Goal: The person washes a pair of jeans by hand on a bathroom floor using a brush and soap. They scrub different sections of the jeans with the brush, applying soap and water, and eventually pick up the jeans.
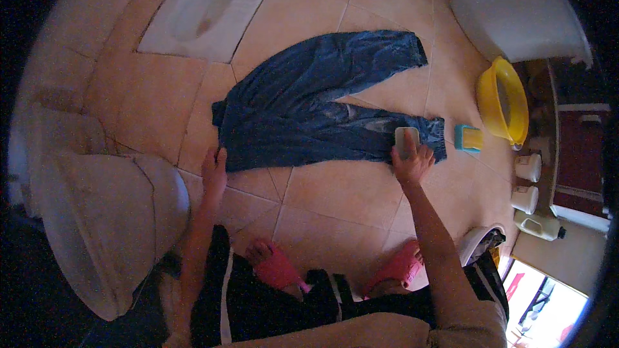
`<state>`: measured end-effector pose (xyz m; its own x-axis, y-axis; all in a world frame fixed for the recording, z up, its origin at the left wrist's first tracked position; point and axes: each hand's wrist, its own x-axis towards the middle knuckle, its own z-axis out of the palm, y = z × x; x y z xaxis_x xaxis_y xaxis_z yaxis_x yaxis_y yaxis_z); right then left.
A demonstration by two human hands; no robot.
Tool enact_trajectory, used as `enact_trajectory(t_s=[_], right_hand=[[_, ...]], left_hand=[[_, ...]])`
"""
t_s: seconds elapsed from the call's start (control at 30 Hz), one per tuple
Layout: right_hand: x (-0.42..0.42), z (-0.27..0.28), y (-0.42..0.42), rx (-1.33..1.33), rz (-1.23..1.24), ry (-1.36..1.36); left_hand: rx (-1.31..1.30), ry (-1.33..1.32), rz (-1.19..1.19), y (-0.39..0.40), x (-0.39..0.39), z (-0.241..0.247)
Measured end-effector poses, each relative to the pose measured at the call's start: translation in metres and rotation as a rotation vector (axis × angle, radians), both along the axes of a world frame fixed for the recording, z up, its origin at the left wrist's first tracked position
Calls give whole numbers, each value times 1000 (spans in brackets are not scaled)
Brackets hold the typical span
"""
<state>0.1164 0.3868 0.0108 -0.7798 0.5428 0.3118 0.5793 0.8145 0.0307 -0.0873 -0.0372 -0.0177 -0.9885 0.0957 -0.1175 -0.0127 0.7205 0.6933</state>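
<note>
A pair of dark blue denim trousers (290,106) lies spread on the tiled floor, waistband to the left and leg cuffs to the right. Near the lower leg's elastic cuff, my right hand (413,162) grips a pale, rounded rectangular block (406,136), possibly a scrubbing brush, pressed on the fabric. My left hand (215,166) is at the waistband's lower corner, touching or holding its edge; the fingers are partly hidden. Right of the cuff sits a teal tray (460,138) with a yellow block (472,138), possibly soap.
A yellow basin (517,101) leans at the right beside white tubs (527,168) and a jug (537,226). A squat toilet (193,19) is set in the floor at upper left. A large white container (512,14) stands upper right, a whitish rounded object (111,212) lower left.
</note>
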Motion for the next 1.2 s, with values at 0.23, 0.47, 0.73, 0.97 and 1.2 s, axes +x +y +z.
enact_trajectory(t_s=[0.23, 0.47, 0.73, 0.97, 1.2], right_hand=[[1, 5, -15, -91, -12, -29], [-5, -7, -9, -141, -7, 41], [-17, -6, -13, -109, -65, 31], [-98, -11, -244, -505, 673, -188], [-173, 5, -183, -229, 771, -83]], left_hand=[[-68, -61, -343, -115, 32, -14], [88, -312, 35, -27, 29, 1], [-226, -290, 131, -8, 73, 64], [-208, -444, 108, 4, 81, 103], [-183, -429, 79, -53, 109, 10]])
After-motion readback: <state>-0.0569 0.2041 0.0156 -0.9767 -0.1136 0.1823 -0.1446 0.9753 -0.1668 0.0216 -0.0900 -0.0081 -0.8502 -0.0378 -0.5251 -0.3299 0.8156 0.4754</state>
